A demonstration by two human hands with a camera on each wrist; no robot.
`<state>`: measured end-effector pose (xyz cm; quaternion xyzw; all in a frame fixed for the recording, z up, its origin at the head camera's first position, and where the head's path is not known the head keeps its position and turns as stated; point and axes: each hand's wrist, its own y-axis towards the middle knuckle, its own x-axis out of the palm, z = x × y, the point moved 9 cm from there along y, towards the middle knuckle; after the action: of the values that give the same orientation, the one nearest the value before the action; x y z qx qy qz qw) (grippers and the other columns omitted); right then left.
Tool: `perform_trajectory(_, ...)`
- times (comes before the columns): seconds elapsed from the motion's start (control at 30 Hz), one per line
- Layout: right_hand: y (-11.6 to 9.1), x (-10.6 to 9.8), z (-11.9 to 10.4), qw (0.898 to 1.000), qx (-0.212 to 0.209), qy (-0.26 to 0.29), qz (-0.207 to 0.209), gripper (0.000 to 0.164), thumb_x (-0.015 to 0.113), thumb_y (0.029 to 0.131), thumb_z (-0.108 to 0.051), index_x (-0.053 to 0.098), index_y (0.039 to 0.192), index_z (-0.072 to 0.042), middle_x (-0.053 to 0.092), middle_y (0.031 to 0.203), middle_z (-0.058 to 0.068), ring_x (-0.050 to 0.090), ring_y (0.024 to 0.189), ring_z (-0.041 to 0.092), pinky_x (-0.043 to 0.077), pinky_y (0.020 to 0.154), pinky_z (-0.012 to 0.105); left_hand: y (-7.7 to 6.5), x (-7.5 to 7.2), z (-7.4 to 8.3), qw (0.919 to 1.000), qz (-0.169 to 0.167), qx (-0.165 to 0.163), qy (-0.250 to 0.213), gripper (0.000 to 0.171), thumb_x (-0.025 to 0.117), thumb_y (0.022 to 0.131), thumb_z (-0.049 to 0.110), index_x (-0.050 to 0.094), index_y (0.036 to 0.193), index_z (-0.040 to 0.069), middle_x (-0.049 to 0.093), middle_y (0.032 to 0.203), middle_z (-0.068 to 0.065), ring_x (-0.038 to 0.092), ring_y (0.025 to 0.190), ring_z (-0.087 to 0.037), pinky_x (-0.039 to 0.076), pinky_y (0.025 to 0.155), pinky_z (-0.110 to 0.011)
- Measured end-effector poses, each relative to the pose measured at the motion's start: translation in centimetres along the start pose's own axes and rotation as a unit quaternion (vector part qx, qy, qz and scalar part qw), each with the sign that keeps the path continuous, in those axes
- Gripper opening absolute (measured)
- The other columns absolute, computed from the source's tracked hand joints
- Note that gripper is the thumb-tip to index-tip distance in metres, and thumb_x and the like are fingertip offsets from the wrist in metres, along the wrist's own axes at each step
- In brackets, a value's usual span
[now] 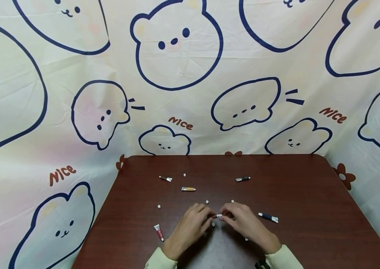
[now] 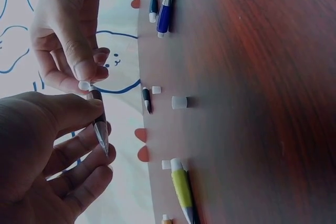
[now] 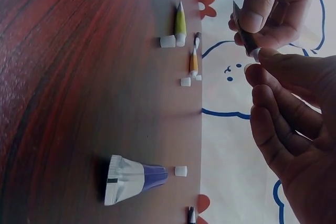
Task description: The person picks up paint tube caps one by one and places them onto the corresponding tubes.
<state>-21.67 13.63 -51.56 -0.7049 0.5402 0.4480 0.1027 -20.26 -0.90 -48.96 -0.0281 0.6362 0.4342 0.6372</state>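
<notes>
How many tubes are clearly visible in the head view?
6. The held tube is between left hand and right hand; beyond them, left to right, lie the dark tube, yellow tube and black tube; the red tube lies left, the blue tube right. Hands may hide more.

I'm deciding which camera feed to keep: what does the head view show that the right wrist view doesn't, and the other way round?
Only the head view: the red tube beside the left wrist, the pale sleeves and the "Nice" lettering.

Only the right wrist view: the yellow-green tube and the purple section of a silver-ended tube.

Both: the left hand and right hand pinching a small dark tube, loose white caps, a yellow-orange tube, the table and the patterned cloth.
</notes>
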Motion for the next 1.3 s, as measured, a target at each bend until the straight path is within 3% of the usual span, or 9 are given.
perform_trajectory(0.83,-0.2,0.7,0.1,1.0,-0.003,-0.006,-0.021,0.009,0.081,0.099,-0.012,0.076,0.105,-0.017,0.075,0.099,-0.009,0.064,0.086,-0.002,0.056,0.071,0.023,-0.2,0.4,0.2,1.0,0.0,0.004,-0.004,0.019,0.089,0.092,0.015,0.077,0.107,0.018,0.075,0.1,0.007,0.067,0.09,-0.009,0.056,0.085,-0.03)
perform_trajectory(1.3,-0.2,1.2,0.2,1.0,-0.002,0.005,-0.023,0.005,0.072,0.107,-0.028,0.074,0.105,-0.024,0.073,0.097,-0.015,0.058,0.082,-0.006,0.052,0.069,0.021,-0.2,0.0,0.3,0.9999,0.007,0.01,0.003,0.015,0.088,0.094,0.018,0.078,0.105,0.019,0.074,0.098,0.009,0.067,0.089,-0.007,0.056,0.084,-0.027)
